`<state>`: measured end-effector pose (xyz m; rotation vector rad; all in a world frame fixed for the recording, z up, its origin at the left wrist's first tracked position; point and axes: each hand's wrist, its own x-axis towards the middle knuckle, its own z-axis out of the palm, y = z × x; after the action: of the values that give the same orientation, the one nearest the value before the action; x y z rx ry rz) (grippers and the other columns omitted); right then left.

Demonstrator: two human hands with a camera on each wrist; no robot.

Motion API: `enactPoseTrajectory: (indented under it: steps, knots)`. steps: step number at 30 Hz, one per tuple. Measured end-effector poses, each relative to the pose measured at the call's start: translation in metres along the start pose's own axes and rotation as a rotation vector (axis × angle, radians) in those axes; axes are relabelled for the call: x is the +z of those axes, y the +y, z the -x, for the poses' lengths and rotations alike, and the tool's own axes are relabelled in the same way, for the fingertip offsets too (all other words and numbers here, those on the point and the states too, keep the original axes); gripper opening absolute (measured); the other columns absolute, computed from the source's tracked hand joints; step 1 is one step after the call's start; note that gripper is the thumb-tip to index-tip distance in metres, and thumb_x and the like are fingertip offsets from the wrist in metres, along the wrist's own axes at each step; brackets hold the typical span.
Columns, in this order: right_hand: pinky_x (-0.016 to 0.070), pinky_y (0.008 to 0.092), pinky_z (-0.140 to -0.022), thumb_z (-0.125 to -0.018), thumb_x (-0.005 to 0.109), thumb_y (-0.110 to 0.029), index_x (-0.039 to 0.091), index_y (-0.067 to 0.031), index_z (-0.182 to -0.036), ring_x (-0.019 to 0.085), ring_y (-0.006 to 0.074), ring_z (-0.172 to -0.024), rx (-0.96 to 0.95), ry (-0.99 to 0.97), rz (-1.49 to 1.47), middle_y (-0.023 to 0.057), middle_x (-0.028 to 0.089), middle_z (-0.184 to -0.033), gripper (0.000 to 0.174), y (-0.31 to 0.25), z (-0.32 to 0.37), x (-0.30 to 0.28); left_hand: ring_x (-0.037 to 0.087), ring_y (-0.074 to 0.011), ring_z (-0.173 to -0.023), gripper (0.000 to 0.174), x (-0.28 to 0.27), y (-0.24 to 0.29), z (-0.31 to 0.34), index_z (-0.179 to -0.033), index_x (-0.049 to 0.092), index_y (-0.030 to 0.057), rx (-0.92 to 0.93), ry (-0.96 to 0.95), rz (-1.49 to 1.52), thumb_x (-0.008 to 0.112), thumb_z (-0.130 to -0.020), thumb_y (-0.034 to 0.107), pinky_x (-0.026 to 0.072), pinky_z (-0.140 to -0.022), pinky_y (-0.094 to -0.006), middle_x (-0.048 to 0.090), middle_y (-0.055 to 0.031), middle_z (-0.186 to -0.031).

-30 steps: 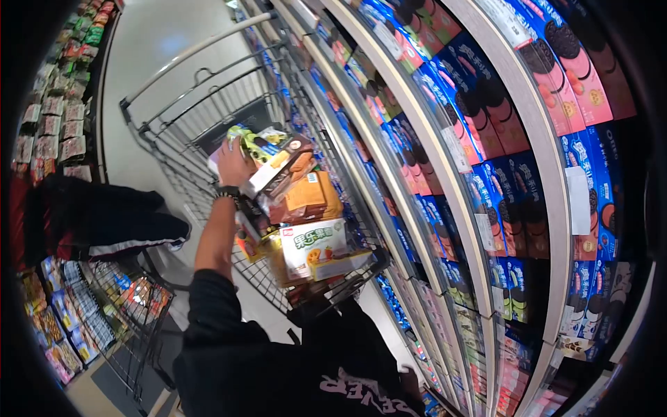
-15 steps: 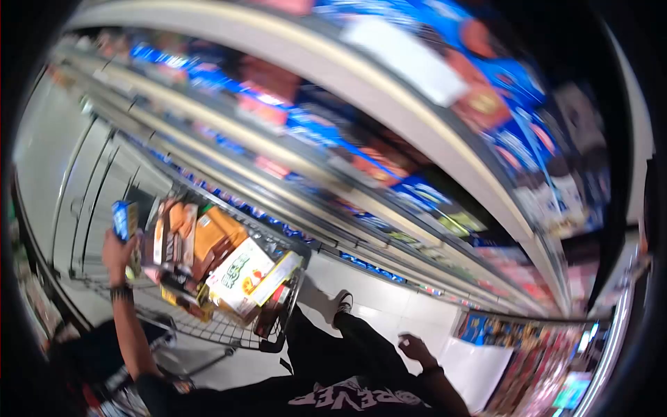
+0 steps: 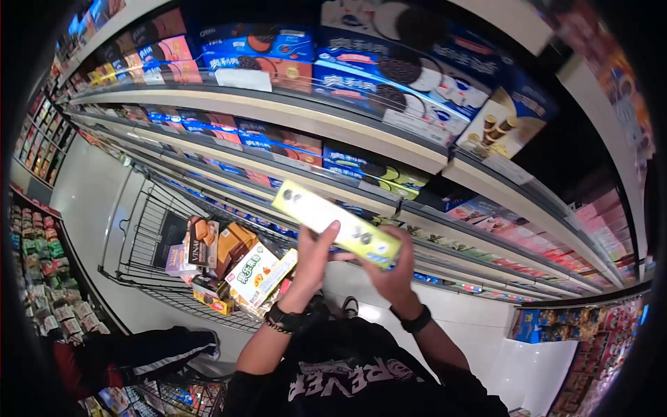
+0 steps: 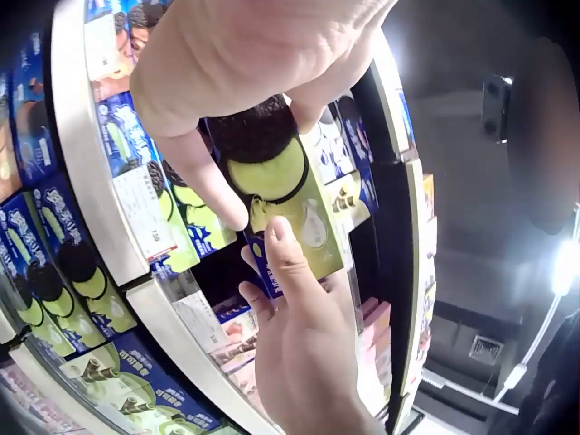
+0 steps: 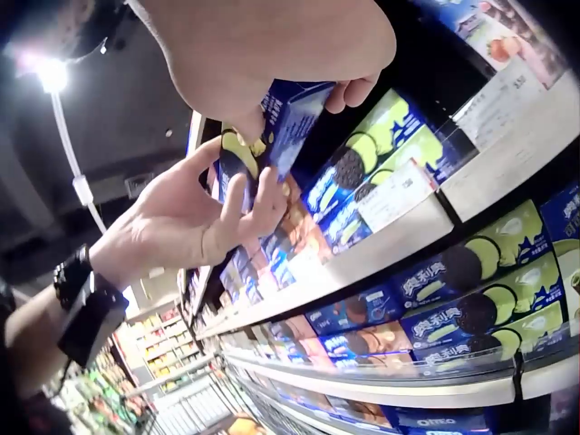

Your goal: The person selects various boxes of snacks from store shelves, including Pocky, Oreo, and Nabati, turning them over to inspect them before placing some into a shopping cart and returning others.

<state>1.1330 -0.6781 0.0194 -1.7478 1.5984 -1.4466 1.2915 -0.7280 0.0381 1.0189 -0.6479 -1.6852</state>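
Note:
Both hands hold an Oreo cookie box (image 3: 332, 221) in front of the shelves. In the head view its pale yellow-green narrow side faces up, tilted down to the right. My left hand (image 3: 313, 263) grips the box near its middle, with the thumb on that side. My right hand (image 3: 394, 272) holds the right end. The left wrist view shows the box's front (image 4: 272, 177), with a dark cookie and green filling. There, the right hand (image 4: 308, 349) has its thumb against the lower end. From the right wrist, the box's dark blue side (image 5: 294, 127) shows between the hands.
A wire shopping cart (image 3: 149, 201) stands at left, holding a white fruit-pictured box (image 3: 251, 274), brown packs (image 3: 233, 243) and a purple box (image 3: 179, 260). Shelves of blue cookie boxes (image 3: 389, 76) run along the front. Another person's leg (image 3: 153, 354) is at lower left.
My left hand has lifted the cookie box out of the cart and brought it right, before my chest. My right hand has come up from my side and taken its other end.

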Motion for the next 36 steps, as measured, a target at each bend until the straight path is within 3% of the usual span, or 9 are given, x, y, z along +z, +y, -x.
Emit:
enactPoseTrajectory:
  steps: [7,11,18,23,26,28,30,32,36]
  knots:
    - [0.0471,0.0303,-0.088,-0.075,0.078,-0.005,0.043,-0.0024,-0.127,0.058,0.0166,-0.100,0.154,0.195,-0.170,0.0119,0.060,-0.110,0.063,0.007,-0.033,-0.062,0.065,-0.0207,-0.092,0.061,0.058,0.016,-0.010,-0.135,0.032,0.0018,-0.022,-0.292,-0.240,0.064,-0.091,0.028,0.0603,-0.063,-0.0320,0.052,-0.0076,-0.111]
    - [0.0453,0.0317,-0.090,-0.078,0.077,-0.010,0.042,-0.0011,-0.127,0.058,0.0170,-0.101,0.158,0.175,-0.203,0.0119,0.060,-0.110,0.060,0.014,-0.060,-0.069,0.063,-0.0198,-0.095,0.077,0.073,0.020,-0.014,-0.146,0.021,-0.0008,0.063,-0.279,-0.297,0.066,-0.089,0.023,0.0561,-0.065,-0.0318,0.051,-0.0072,-0.118]
    - [0.0459,0.0358,-0.088,-0.079,0.077,-0.020,0.053,0.0036,-0.117,0.062,0.0263,-0.097,0.140,0.179,-0.003,0.0191,0.064,-0.105,0.051,0.023,-0.103,-0.075,0.060,-0.0165,-0.100,0.069,0.068,0.029,-0.012,-0.145,0.028,0.0039,0.213,-0.367,-0.466,0.064,-0.087,0.015,0.0523,-0.077,-0.0306,0.049,-0.0102,-0.134]
    - [0.0450,0.0376,-0.088,-0.079,0.075,-0.026,0.060,0.0047,-0.109,0.062,0.0352,-0.095,0.050,0.090,0.045,0.0224,0.066,-0.102,0.046,0.023,-0.127,-0.079,0.058,-0.0241,-0.103,0.062,-0.017,-0.038,0.003,-0.137,0.039,0.0045,0.320,-0.229,-0.796,0.066,-0.083,0.014,0.0497,-0.084,-0.0338,0.045,-0.0168,-0.137]
    - [0.0461,0.0382,-0.085,-0.080,0.072,-0.033,0.061,0.0022,-0.110,0.062,0.0374,-0.096,0.323,-0.090,0.157,0.0245,0.065,-0.104,0.048,0.027,-0.134,-0.083,0.056,-0.0389,-0.106,0.069,-0.130,-0.136,0.018,-0.133,0.044,0.0039,0.507,0.101,-1.457,0.073,-0.073,0.020,0.0471,-0.091,-0.0428,0.043,-0.0250,-0.134]
    - [0.0463,0.0386,-0.085,-0.081,0.072,-0.035,0.061,0.0015,-0.110,0.062,0.0381,-0.096,0.308,-0.103,0.182,0.0253,0.065,-0.103,0.048,0.037,-0.136,-0.084,0.054,-0.0423,-0.107,0.070,-0.160,-0.147,0.056,-0.130,0.047,0.0051,0.071,0.196,-1.566,0.075,-0.070,0.026,0.0468,-0.091,-0.0455,0.048,-0.0270,-0.124]
    - [0.0468,0.0393,-0.084,-0.081,0.070,-0.039,0.062,-0.0003,-0.110,0.061,0.0395,-0.096,0.260,-0.086,0.240,0.0266,0.064,-0.102,0.050,0.048,-0.138,-0.084,0.057,-0.0400,-0.100,0.055,-0.211,-0.201,0.088,-0.125,0.052,0.0069,0.253,0.445,-1.708,0.069,-0.074,0.018,0.0479,-0.087,-0.0453,0.055,-0.0228,-0.110]
    - [0.0463,0.0380,-0.086,-0.083,0.067,-0.042,0.063,-0.0022,-0.111,0.061,0.0386,-0.098,0.277,-0.289,0.379,0.0265,0.064,-0.101,0.049,0.083,-0.145,-0.090,0.060,-0.0371,-0.096,0.043,-0.261,-0.233,0.127,-0.119,0.055,0.0099,-0.049,0.377,-1.610,0.059,-0.076,0.010,0.0476,-0.084,-0.0468,0.060,-0.0177,-0.105]
    - [0.0453,0.0359,-0.088,-0.086,0.064,-0.038,0.064,0.0024,-0.109,0.063,0.0298,-0.099,0.359,-0.247,0.307,0.0223,0.066,-0.105,0.046,0.050,-0.149,-0.087,0.062,-0.0310,-0.092,0.034,-0.269,-0.233,0.137,-0.111,0.059,0.0137,0.020,0.340,-1.771,0.055,-0.078,0.013,0.0487,-0.080,-0.0430,0.063,-0.0091,-0.102]
